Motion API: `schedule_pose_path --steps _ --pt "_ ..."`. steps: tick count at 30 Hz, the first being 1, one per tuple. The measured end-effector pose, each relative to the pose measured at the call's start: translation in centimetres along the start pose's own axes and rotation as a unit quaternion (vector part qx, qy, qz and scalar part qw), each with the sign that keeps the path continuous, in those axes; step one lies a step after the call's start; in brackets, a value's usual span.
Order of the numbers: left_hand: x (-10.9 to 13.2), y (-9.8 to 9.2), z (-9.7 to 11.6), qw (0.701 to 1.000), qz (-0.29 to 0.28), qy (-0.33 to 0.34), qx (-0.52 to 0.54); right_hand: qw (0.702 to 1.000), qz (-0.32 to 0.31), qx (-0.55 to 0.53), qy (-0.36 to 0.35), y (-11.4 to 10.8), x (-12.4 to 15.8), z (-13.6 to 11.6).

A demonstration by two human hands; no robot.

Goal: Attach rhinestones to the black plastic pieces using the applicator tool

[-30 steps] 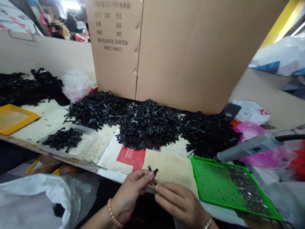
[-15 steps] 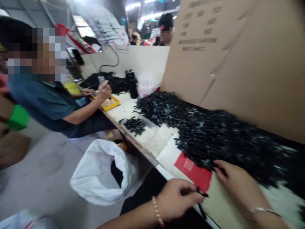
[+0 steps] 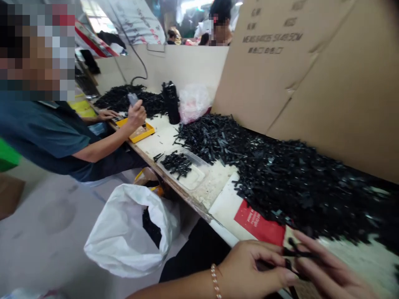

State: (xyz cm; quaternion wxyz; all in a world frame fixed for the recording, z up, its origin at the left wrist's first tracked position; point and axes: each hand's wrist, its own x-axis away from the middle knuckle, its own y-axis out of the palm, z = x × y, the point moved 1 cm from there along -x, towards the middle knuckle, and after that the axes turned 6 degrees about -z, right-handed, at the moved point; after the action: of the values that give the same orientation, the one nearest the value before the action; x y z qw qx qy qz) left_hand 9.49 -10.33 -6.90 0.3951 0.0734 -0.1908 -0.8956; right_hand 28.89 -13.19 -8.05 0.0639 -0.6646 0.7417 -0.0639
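Observation:
My left hand (image 3: 255,268), with a bead bracelet at the wrist, is closed in a pinch on small black plastic parts (image 3: 294,253) at the near table edge. My right hand (image 3: 330,274) meets it from the right, fingers closed on the same black parts. Both hands sit just in front of a big heap of black plastic strips (image 3: 280,174) that covers the table top.
A white bag (image 3: 124,232) with black parts stands on the floor to the left. A clear tray of black parts (image 3: 183,166) lies on the table. Farther left a co-worker (image 3: 56,133) holds a tool over a yellow tray (image 3: 141,133). Tall cardboard (image 3: 311,83) walls the back.
The camera swung left from the green tray to the co-worker's side. My right hand came back from the heap and now meets my left hand on the black parts.

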Motion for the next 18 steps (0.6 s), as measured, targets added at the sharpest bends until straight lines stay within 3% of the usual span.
schedule_pose_path --steps 2,6,9,13,18 --pt "0.4 0.4 0.1 0.999 0.023 -0.034 0.008 0.999 -0.023 -0.036 0.024 1.4 1.0 -0.4" --pt "0.9 0.4 0.6 0.992 0.081 -0.094 -0.022 0.99 0.01 -0.118 0.074 2.1 2.1 -1.3" --pt "1.0 0.5 0.9 0.991 0.081 -0.103 -0.038 0.986 0.027 -0.145 0.071 2.0 2.9 -1.5" --pt "1.2 1.7 0.8 0.988 0.035 -0.146 -0.025 0.981 0.019 -0.184 0.058 1.8 4.1 -1.4" --pt "1.1 3.4 0.6 0.984 0.06 -0.164 0.028 0.982 -0.029 -0.174 0.073 0.7 5.3 -1.4"
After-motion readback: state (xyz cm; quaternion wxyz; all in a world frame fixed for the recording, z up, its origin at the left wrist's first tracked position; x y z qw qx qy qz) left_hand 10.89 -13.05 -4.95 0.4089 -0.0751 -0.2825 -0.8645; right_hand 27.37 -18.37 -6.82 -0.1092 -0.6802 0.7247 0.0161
